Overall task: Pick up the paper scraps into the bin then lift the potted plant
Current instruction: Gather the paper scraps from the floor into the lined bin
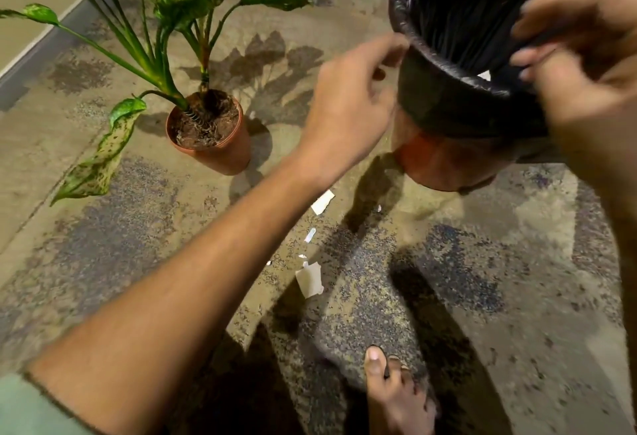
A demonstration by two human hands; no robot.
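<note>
Both hands at bin (458,104) rim: left hand (348,107) fingers curled near liner, right hand (579,55) gripping liner. Scraps (310,279) still on floor; next: reach down, gather.

One potted plant (210,131) in a single brown pot. One bin (448,97), fitted with one black liner (455,4). Paper scraps on the floor: two larger pieces, one (322,202) nearer the bin and one (310,279) nearer the viewer, one narrow strip (310,234) between them, and a few tiny bits too small to count. Two hands: left hand (348,107), right hand (579,66). One bare foot (393,396).
</note>
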